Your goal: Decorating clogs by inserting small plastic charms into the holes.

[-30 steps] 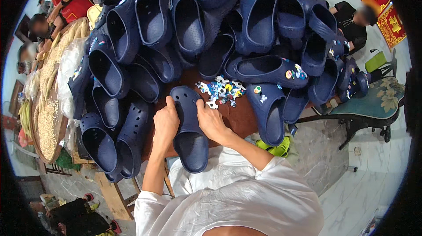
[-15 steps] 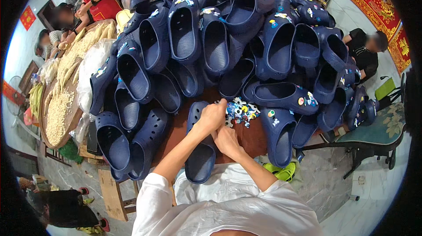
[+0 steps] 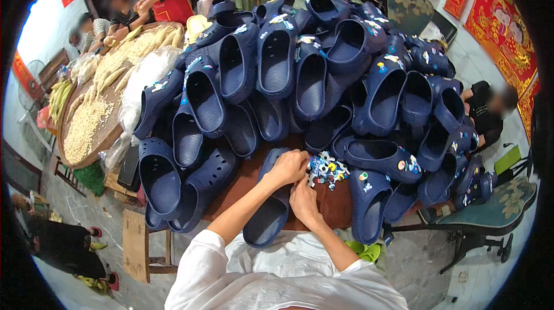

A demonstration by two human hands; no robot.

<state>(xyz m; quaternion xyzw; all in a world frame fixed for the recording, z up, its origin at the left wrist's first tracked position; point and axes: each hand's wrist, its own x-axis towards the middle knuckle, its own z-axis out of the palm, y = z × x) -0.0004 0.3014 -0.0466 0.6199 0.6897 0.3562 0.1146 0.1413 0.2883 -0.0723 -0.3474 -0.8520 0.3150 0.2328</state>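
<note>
A navy blue clog (image 3: 266, 220) lies just in front of me, its toe pointing away and its heel end near my lap. My left hand (image 3: 288, 167) reaches across the toe part, fingers bent and pinched together. Just below it, my right hand (image 3: 304, 197) is curled closed at the clog's right side, fingertips close to the left hand's. Whatever sits between the fingers is too small or hidden. Right beside my hands is a heap of small colourful shoe charms (image 3: 329, 170), mostly white, blue and yellow.
A large pile of navy clogs (image 3: 277, 62), many with charms, covers the brown tabletop (image 3: 236, 194). At left, a round tray (image 3: 69, 125) holds pale kernels and cobs, with people around it. A chair (image 3: 490, 206) and a seated person (image 3: 487, 111) are at right.
The whole view has shifted, so the scene sits lower and further right. Both hands stay close together by the clog, the right one now more curled below the left.
</note>
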